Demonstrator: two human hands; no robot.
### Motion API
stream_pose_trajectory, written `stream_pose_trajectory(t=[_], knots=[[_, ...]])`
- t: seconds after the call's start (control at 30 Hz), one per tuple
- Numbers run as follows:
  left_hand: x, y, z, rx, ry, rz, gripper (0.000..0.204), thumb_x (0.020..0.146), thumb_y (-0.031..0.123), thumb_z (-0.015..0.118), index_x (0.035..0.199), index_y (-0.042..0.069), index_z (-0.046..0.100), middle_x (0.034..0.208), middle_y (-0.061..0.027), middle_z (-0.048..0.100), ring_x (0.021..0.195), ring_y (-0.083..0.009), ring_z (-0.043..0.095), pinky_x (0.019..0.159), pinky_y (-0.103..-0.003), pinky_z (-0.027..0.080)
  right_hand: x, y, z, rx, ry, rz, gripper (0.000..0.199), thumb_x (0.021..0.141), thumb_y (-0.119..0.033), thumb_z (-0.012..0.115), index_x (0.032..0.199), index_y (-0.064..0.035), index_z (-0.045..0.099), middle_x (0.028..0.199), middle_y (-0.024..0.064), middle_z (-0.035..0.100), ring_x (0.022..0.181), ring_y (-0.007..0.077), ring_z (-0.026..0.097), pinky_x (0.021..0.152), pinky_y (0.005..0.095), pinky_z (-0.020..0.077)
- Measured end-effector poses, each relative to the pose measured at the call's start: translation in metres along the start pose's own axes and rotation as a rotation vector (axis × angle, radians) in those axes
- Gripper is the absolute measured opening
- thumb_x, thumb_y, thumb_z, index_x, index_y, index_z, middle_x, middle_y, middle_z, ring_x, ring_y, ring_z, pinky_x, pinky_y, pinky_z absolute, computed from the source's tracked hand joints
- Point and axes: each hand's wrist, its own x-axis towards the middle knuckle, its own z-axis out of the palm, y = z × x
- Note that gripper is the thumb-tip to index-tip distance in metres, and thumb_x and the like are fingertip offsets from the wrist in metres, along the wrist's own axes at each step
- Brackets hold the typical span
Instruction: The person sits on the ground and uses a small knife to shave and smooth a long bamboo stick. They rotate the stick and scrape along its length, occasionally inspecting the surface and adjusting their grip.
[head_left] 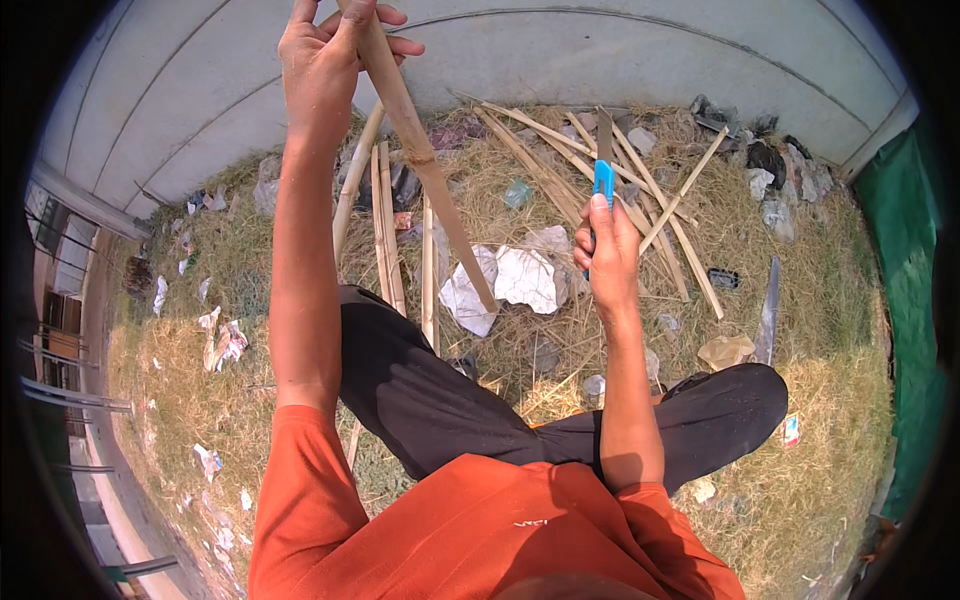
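My left hand (335, 50) is raised at the upper left, its fingers closed around the top of a long split bamboo strip (415, 145). The strip slants down to the right, and its lower end overlaps a white stone (468, 295); whether they touch I cannot tell. My right hand (608, 240) grips the blue handle of a knife (604, 150), with the blade pointing up and away from me. The knife is apart from the strip. Beside the first stone lies another pale stone (527, 280), between my bent legs.
Several bamboo strips (665, 215) lie crossed on dry grass at the right, and more bamboo pieces (383, 235) lean at the left. A metal saw blade (769, 310) lies near my right knee. A grey wall (560, 55) stands ahead; a green sheet (905, 300) hangs at the right.
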Motion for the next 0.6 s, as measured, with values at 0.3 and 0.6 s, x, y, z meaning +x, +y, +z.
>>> stream_pose_trajectory(t=[0.3, 0.6], knots=[[0.044, -0.070, -0.101, 0.030, 0.288, -0.153, 0.039, 0.094, 0.024, 0.055, 0.122, 0.001, 0.040, 0.085, -0.0116, 0.061, 0.062, -0.0237, 0.066, 0.049, -0.031, 0.053, -0.059, 0.139, 0.017, -0.590, -0.254, 0.129, 0.054, 0.071, -0.034, 0.081, 0.107, 0.0007, 0.058, 0.089, 0.0098, 0.066, 0.057, 0.0112, 0.048, 0.055, 0.0288, 0.0433], [-0.010, -0.170, -0.142, -0.062, -0.079, -0.656, 0.039, 0.098, 0.031, 0.046, 0.128, 0.009, 0.037, 0.110, -0.0147, 0.060, 0.097, -0.0281, 0.065, 0.082, -0.036, 0.054, -0.066, 0.192, 0.014, -0.235, -0.331, 0.303, 0.036, 0.078, -0.019, 0.077, 0.103, 0.0030, 0.065, 0.083, 0.0056, 0.069, 0.076, 0.0081, 0.060, 0.070, 0.0256, 0.0485]])
